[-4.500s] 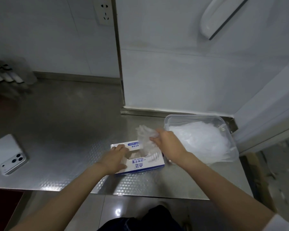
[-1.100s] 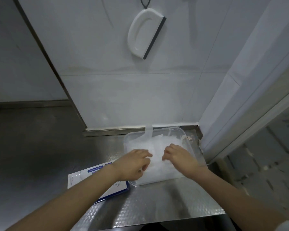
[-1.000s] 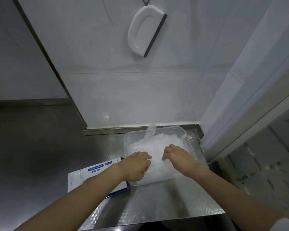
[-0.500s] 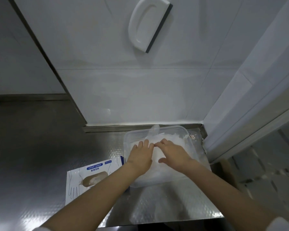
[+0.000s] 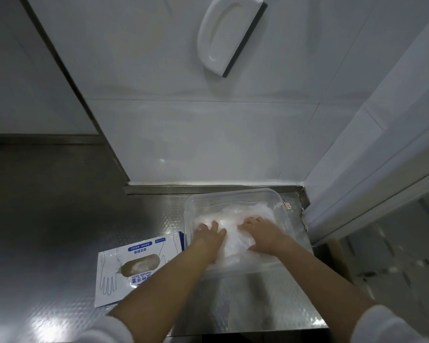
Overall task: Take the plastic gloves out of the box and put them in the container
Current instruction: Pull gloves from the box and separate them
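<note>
A clear plastic container point(image 5: 235, 195) stands on the steel counter by the wall corner, filled with a heap of thin white plastic gloves point(image 5: 233, 219). My left hand point(image 5: 209, 235) and my right hand point(image 5: 260, 231) both lie flat on the heap inside the container, fingers straight, pressing down. The white and blue glove box point(image 5: 124, 273) lies flat to the left of the container, with its oval opening facing up and a few gloves showing inside. My left forearm crosses over its right corner.
The steel counter point(image 5: 60, 231) stretches to the left, and its front edge runs just below my arms. A white squeegee point(image 5: 227, 35) hangs on the tiled wall above. A white door frame point(image 5: 372, 149) stands to the right, with floor beyond.
Earlier my right hand pulled gloves from the box while the left steadied it. Since then both hands went into the container, flattened out and spread apart over the heap, pressing it down.
</note>
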Motion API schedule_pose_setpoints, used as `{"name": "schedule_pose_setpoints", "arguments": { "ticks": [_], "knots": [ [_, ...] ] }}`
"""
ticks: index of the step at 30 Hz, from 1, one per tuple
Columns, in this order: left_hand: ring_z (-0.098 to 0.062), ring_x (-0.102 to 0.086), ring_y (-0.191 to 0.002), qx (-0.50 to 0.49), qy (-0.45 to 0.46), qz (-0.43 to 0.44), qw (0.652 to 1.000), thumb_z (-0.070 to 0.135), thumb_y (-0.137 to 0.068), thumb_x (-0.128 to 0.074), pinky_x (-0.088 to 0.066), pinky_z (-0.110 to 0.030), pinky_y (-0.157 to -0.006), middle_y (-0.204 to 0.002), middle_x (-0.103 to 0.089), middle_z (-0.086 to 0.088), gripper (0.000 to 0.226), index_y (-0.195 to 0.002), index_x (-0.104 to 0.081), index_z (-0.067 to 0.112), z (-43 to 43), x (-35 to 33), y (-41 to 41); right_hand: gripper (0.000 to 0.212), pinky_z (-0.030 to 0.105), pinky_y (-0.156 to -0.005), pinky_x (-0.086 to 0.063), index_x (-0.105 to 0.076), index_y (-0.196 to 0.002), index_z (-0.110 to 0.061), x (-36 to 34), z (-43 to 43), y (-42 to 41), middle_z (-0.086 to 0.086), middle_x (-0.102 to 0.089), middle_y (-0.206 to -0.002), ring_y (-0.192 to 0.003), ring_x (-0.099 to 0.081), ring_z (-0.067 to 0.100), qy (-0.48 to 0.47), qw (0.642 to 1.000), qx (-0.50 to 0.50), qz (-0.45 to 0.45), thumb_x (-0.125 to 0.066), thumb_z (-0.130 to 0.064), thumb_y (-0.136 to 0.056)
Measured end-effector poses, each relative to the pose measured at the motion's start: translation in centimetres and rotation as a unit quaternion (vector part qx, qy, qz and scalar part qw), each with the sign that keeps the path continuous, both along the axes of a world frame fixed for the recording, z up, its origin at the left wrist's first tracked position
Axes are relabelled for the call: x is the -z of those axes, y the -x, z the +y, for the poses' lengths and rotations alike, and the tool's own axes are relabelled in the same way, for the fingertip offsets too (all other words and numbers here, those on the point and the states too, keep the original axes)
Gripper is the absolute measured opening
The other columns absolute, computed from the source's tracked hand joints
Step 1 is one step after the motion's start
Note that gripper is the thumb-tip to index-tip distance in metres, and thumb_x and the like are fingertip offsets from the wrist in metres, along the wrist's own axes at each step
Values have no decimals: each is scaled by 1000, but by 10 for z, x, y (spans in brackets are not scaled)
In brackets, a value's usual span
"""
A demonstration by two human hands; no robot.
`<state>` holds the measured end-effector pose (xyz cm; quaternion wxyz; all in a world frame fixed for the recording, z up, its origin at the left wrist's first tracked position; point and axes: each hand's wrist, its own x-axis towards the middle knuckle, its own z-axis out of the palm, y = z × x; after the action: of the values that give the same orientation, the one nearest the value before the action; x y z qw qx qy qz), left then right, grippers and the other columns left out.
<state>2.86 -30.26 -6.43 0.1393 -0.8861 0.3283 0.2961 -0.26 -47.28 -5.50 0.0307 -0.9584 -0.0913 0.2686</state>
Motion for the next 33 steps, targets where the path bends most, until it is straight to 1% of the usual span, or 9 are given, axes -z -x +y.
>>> {"name": "schedule_pose_setpoints", "arguments": {
  "ticks": [3,6,9,11,15,20,24,29,33],
  "knots": [
    [-34,-41,-126,32,16,-13,999,21,-94,-54,-39,-39,-98,-147,-29,-15,58,-143,-26,12,2,-20,-7,61,34,-109,-29,-40,-140,-21,-20,2,-5,2,-38,-145,-134,-31,20,-21,999,33,-2,-66,-30,-86],
    [-29,-44,-124,29,138,-47,989,22,-97,-46,-33,-37,-102,-141,-40,-10,47,-141,-32,15,10,-49,-11,41,31,-101,-37,-47,-134,-21,-50,18,-2,-1,-48,-138,-127,-44,17,-39,994,57,-85,-54,-29,-95],
    [-19,-40,-127,-30,343,-93,934,12,-93,-49,-25,-28,-105,-141,-39,0,48,-138,-36,21,35,-77,-8,32,28,-90,-41,-50,-129,-18,-74,49,7,0,-54,-129,-117,-51,17,-133,966,84,-205,-46,-20,-98],
    [-15,-40,-124,-72,403,-124,904,11,-93,-49,-27,-25,-103,-139,-40,3,47,-137,-39,22,67,-84,-3,30,27,-88,-42,-52,-127,-15,-85,77,16,1,-54,-125,-113,-52,16,-208,943,75,-248,-46,-14,-98],
    [-19,-45,-115,-141,326,-136,925,17,-89,-55,-33,-29,-95,-131,-45,-1,43,-131,-44,18,147,-67,8,27,29,-85,-44,-53,-123,-12,-87,142,36,5,-52,-120,-104,-53,17,-291,921,23,-258,-44,-10,-98],
    [-16,-36,-128,-149,194,-108,964,44,-95,-44,-27,-30,-99,-143,-36,7,46,-136,-35,26,214,-34,30,37,31,-88,-43,-47,-131,-11,-42,211,52,8,-47,-130,-111,-51,24,-259,952,-48,-156,-48,-4,-94],
    [-13,-16,-142,-148,168,-21,974,51,-85,-57,-22,-31,-113,-156,-12,8,73,-145,-23,27,241,-17,43,35,32,-101,-39,-50,-131,-13,-3,232,43,9,-49,-131,-116,-51,25,-222,970,-9,-103,-50,-19,-97],
    [-17,-4,-145,-160,182,13,970,44,-85,-62,-17,-33,-117,-159,-2,4,78,-147,-20,23,247,-10,47,50,35,-105,-34,-51,-130,-8,10,248,32,11,-52,-132,-120,-47,25,-80,995,-27,-48,-40,-44,-98],
    [-19,-4,-145,-166,195,18,967,41,-85,-64,-18,-35,-116,-159,-3,4,77,-146,-22,23,249,-10,45,39,36,-91,-43,-45,-136,-13,4,258,24,17,-55,-121,-112,-53,31,-133,989,65,25,-47,-22,-98]
  ]
}}
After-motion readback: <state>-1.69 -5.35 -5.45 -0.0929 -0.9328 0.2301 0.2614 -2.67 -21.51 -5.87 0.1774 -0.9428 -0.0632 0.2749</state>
